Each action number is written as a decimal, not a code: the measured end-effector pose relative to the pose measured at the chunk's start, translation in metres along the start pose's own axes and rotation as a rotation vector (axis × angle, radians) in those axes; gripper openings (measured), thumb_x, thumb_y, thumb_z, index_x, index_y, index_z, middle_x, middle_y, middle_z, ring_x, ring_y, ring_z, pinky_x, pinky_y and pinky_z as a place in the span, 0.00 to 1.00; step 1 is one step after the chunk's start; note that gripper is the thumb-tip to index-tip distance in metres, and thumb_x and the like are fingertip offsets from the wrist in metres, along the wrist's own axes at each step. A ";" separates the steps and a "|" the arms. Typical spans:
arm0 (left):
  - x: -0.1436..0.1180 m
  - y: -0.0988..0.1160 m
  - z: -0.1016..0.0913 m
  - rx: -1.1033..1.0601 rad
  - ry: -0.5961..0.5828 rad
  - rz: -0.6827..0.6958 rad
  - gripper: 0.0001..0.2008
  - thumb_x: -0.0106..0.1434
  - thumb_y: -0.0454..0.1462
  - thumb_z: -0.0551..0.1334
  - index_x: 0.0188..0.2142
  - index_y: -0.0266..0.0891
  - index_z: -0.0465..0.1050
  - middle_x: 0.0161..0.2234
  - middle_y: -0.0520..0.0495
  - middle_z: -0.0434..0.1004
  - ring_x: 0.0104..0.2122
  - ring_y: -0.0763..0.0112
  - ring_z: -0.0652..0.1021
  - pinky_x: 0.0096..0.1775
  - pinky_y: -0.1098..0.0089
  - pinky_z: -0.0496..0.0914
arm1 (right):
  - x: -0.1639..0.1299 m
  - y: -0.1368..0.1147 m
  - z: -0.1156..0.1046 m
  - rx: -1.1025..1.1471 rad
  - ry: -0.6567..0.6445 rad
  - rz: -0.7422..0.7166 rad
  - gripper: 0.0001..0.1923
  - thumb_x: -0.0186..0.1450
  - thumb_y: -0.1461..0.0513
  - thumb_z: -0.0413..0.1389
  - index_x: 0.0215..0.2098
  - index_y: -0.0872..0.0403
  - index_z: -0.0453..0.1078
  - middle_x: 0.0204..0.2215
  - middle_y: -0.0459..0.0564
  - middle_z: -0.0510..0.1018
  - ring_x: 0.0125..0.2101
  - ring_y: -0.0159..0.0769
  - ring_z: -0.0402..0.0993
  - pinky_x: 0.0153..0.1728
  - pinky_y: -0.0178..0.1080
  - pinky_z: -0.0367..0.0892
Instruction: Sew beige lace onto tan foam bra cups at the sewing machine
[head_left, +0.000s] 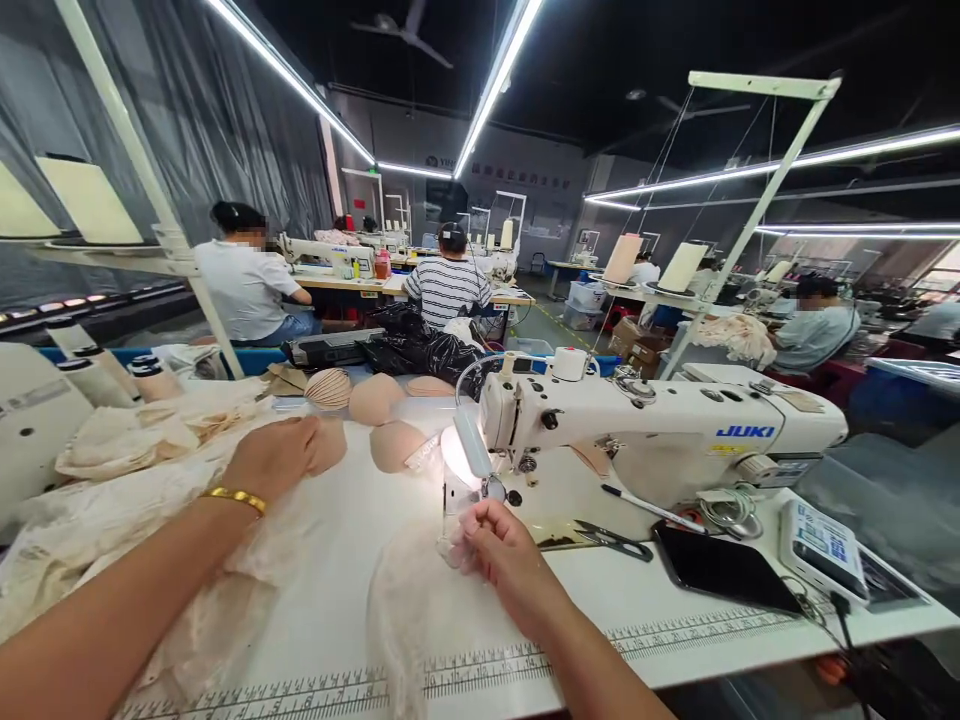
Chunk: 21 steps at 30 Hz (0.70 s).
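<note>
My left hand (274,455), with a gold bracelet at the wrist, reaches to the far left of the table. Its fingers are closed on the edge of a beige bra cup (328,447). More beige cups (375,398) lie just beyond, and another cup with a lace edge (397,446) is to the right. My right hand (504,555) pinches sheer whitish fabric (409,600) beside the needle area of the white sewing machine (637,420). This fabric hangs over the table's front edge. A lit lamp (471,445) shines by the machine's head.
Cream lace fabric (172,440) is heaped on the left. Thread snips (615,540), a pen (652,508), a black phone (724,568) and a white box (823,550) lie to the right. A ruler tape (322,690) runs along the front edge. Co-workers sit beyond the table.
</note>
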<state>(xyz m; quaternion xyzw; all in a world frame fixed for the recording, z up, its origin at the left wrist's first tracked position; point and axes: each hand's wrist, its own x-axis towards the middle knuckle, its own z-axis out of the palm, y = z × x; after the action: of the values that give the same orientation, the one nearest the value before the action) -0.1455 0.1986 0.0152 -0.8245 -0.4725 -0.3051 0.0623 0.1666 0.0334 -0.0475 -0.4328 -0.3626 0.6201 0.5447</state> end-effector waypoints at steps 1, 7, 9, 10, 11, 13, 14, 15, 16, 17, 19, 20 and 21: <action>0.002 0.005 -0.007 0.010 0.042 -0.038 0.08 0.66 0.36 0.53 0.29 0.41 0.64 0.22 0.59 0.61 0.22 0.74 0.68 0.28 0.71 0.55 | 0.000 0.000 0.000 0.004 0.005 -0.005 0.22 0.57 0.46 0.71 0.37 0.51 0.72 0.28 0.42 0.76 0.32 0.34 0.76 0.33 0.35 0.68; -0.021 0.080 -0.029 -0.613 -0.048 -0.444 0.20 0.56 0.53 0.67 0.40 0.43 0.74 0.36 0.48 0.83 0.35 0.58 0.83 0.33 0.66 0.76 | 0.002 0.000 -0.002 0.046 -0.009 -0.035 0.27 0.58 0.39 0.69 0.36 0.54 0.75 0.34 0.48 0.80 0.34 0.35 0.77 0.33 0.35 0.70; -0.037 0.109 -0.022 -0.783 -0.148 -0.476 0.20 0.55 0.53 0.70 0.38 0.42 0.75 0.34 0.47 0.83 0.35 0.59 0.82 0.33 0.67 0.75 | 0.002 0.000 -0.001 0.083 -0.025 -0.046 0.32 0.59 0.35 0.65 0.39 0.55 0.76 0.35 0.51 0.81 0.34 0.36 0.79 0.33 0.35 0.71; -0.043 0.121 -0.017 -0.838 -0.183 -0.491 0.19 0.54 0.52 0.71 0.37 0.42 0.74 0.33 0.47 0.82 0.34 0.60 0.82 0.32 0.68 0.74 | 0.001 0.000 -0.001 0.092 -0.033 -0.050 0.34 0.60 0.33 0.63 0.40 0.55 0.76 0.34 0.52 0.82 0.34 0.36 0.79 0.32 0.36 0.71; -0.049 0.131 -0.011 -0.881 -0.207 -0.508 0.19 0.54 0.52 0.71 0.36 0.42 0.74 0.32 0.48 0.81 0.34 0.61 0.81 0.32 0.69 0.74 | 0.001 0.000 -0.001 0.086 -0.039 -0.054 0.34 0.60 0.33 0.63 0.40 0.55 0.75 0.33 0.52 0.82 0.34 0.37 0.80 0.32 0.36 0.71; -0.057 0.143 0.001 -0.917 -0.238 -0.520 0.17 0.56 0.51 0.70 0.34 0.42 0.73 0.31 0.50 0.79 0.33 0.63 0.79 0.32 0.70 0.72 | 0.000 0.001 0.000 0.027 -0.041 -0.071 0.32 0.59 0.36 0.66 0.41 0.55 0.75 0.32 0.50 0.82 0.34 0.37 0.80 0.32 0.35 0.70; -0.059 0.146 0.006 -0.917 -0.248 -0.514 0.16 0.57 0.50 0.69 0.34 0.42 0.73 0.30 0.50 0.79 0.33 0.63 0.79 0.32 0.69 0.72 | 0.000 0.002 0.001 -0.016 -0.034 -0.085 0.31 0.58 0.37 0.68 0.41 0.54 0.75 0.31 0.49 0.82 0.34 0.37 0.80 0.32 0.35 0.70; -0.060 0.148 0.010 -0.907 -0.262 -0.498 0.15 0.58 0.50 0.69 0.34 0.43 0.72 0.30 0.51 0.78 0.33 0.63 0.78 0.33 0.69 0.72 | 0.000 0.003 0.002 -0.057 -0.022 -0.100 0.31 0.56 0.39 0.70 0.40 0.54 0.74 0.31 0.48 0.81 0.34 0.37 0.80 0.32 0.35 0.70; -0.060 0.148 0.012 -0.894 -0.280 -0.469 0.14 0.59 0.49 0.68 0.35 0.43 0.72 0.31 0.50 0.78 0.33 0.62 0.79 0.34 0.68 0.72 | 0.000 0.004 0.002 -0.091 -0.008 -0.116 0.30 0.54 0.40 0.71 0.39 0.54 0.74 0.30 0.47 0.81 0.33 0.37 0.80 0.31 0.35 0.70; -0.059 0.147 0.012 -0.884 -0.299 -0.435 0.14 0.60 0.50 0.67 0.36 0.43 0.73 0.33 0.49 0.79 0.35 0.61 0.79 0.36 0.66 0.73 | 0.000 0.004 0.003 -0.118 0.004 -0.129 0.30 0.53 0.40 0.72 0.38 0.53 0.73 0.28 0.46 0.80 0.32 0.37 0.79 0.31 0.35 0.70; -0.054 0.144 0.006 -0.891 -0.320 -0.379 0.16 0.63 0.51 0.65 0.41 0.43 0.74 0.41 0.45 0.82 0.43 0.56 0.81 0.45 0.61 0.75 | -0.003 0.004 0.005 -0.147 0.013 -0.142 0.29 0.52 0.40 0.72 0.35 0.53 0.73 0.26 0.44 0.79 0.30 0.36 0.79 0.30 0.36 0.70; -0.049 0.143 0.001 -0.907 -0.329 -0.347 0.18 0.65 0.53 0.63 0.45 0.43 0.75 0.47 0.42 0.82 0.49 0.53 0.80 0.52 0.57 0.74 | -0.005 0.003 0.007 -0.162 0.002 -0.144 0.28 0.52 0.41 0.72 0.34 0.53 0.73 0.26 0.43 0.78 0.30 0.37 0.79 0.30 0.36 0.70; -0.045 0.142 -0.004 -0.925 -0.352 -0.299 0.20 0.66 0.53 0.62 0.49 0.44 0.74 0.53 0.40 0.80 0.56 0.51 0.78 0.58 0.54 0.71 | -0.009 0.000 0.009 -0.187 -0.018 -0.151 0.27 0.53 0.42 0.72 0.34 0.53 0.74 0.26 0.43 0.77 0.30 0.37 0.78 0.30 0.36 0.70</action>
<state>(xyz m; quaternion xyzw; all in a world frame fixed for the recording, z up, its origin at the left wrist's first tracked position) -0.0478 0.0865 0.0198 -0.7282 -0.4042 -0.3442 -0.4334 0.1585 0.0244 -0.0435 -0.4478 -0.4553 0.5445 0.5438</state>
